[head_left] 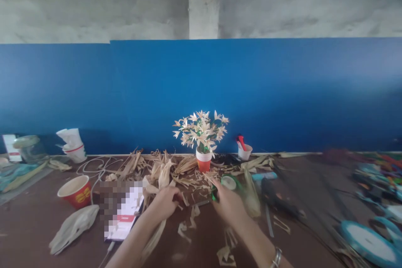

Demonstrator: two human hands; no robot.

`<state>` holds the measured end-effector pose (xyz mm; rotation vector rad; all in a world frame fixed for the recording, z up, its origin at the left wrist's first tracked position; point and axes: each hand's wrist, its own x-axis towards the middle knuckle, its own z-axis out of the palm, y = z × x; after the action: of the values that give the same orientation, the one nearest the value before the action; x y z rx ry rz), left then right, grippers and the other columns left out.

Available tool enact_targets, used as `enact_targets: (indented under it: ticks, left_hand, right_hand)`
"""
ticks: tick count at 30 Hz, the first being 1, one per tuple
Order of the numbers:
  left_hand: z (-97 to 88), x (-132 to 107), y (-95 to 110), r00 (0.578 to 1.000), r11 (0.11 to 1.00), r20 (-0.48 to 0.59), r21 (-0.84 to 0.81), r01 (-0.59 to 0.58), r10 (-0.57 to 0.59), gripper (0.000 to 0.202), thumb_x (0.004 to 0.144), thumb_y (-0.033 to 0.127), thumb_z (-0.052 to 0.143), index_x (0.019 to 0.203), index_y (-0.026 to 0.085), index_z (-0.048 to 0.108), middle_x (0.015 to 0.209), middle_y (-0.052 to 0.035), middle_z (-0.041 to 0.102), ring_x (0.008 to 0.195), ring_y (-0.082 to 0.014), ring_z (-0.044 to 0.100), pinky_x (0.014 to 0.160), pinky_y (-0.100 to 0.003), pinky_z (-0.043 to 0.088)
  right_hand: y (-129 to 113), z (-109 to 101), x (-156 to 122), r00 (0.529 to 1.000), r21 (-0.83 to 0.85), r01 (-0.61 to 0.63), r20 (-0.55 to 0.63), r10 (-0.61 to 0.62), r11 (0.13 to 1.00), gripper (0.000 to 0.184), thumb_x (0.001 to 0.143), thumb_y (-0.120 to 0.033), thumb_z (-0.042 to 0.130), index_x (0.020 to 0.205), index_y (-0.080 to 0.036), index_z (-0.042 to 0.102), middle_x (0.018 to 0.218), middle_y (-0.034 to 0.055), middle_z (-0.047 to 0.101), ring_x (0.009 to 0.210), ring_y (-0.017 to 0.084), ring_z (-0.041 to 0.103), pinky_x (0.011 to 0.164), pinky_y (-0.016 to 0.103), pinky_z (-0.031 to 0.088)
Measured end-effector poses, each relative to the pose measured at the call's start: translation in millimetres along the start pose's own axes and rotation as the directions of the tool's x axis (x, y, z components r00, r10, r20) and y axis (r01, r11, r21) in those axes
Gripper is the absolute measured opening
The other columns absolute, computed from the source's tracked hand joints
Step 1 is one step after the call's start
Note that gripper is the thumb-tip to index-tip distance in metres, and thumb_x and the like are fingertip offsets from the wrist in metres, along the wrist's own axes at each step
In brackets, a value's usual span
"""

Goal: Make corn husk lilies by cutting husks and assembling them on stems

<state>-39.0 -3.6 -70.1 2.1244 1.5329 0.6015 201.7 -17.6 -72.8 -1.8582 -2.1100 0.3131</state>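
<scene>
My right hand point(230, 207) is closed around green-handled scissors point(215, 194), whose blades point left. To their left, my left hand point(165, 204) has its fingers curled together on what looks like a small piece of dried corn husk point(185, 200); the fingers hide most of it. Cut husk scraps point(194, 214) lie on the table between and below my hands. Beyond them stands a red and white cup point(204, 161) holding a bunch of pale husk flowers point(201, 132) with green stems. A heap of dried corn husks point(163, 171) lies behind my left hand.
At left are a phone point(127, 213) with a cable, a red paper cup point(75, 190) and a husk piece point(75, 228). A roll of tape point(228, 182), a dark glue gun point(278, 199) and a blue ribbon spool point(369, 243) lie right. A blue partition point(251, 88) runs behind.
</scene>
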Motion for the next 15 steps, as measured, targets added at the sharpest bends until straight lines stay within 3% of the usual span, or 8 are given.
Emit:
enact_targets:
  ticks: [3, 9, 15]
  left_hand:
    - [-6.6, -1.3, -3.4, 1.0, 1.0, 0.002, -0.013, -0.019, 0.019, 0.028, 0.06, 0.004, 0.049, 0.072, 0.018, 0.072, 0.077, -0.0059, 0.071, 0.075, -0.0215, 0.063, 0.068, -0.029, 0.043]
    - [-12.3, -1.4, -5.8, 0.999, 1.0, -0.045, 0.003, 0.003, -0.003, 0.027, 0.062, 0.006, 0.051, 0.072, 0.02, 0.072, 0.077, -0.0048, 0.072, 0.077, -0.0223, 0.063, 0.071, -0.03, 0.042]
    - [-3.6, -3.9, 3.3, 0.997, 0.998, 0.032, 0.004, -0.068, 0.068, 0.023, 0.067, 0.014, 0.053, 0.077, 0.021, 0.072, 0.082, -0.003, 0.071, 0.078, -0.0194, 0.062, 0.072, -0.027, 0.043]
  right_hand:
    - [-0.7, -0.6, -0.3, 0.999, -0.02, 0.018, 0.034, -0.017, 1.0, 0.062, 0.075, -0.018, 0.053, 0.135, -0.026, 0.04, 0.102, 0.0056, 0.069, 0.09, 0.021, 0.065, 0.07, 0.026, 0.043]
    - [-3.9, -1.7, -3.8, 0.996, -0.076, 0.052, 0.078, -0.046, 0.996, 0.065, 0.069, -0.011, 0.05, 0.133, -0.019, 0.045, 0.111, 0.0111, 0.067, 0.099, 0.026, 0.064, 0.078, 0.031, 0.045]
    - [-8.5, -5.2, -7.4, 0.995, -0.107, 0.025, 0.097, -0.015, 0.994, 0.06, 0.068, -0.015, 0.051, 0.128, -0.018, 0.05, 0.101, 0.012, 0.07, 0.094, 0.028, 0.066, 0.072, 0.032, 0.046]
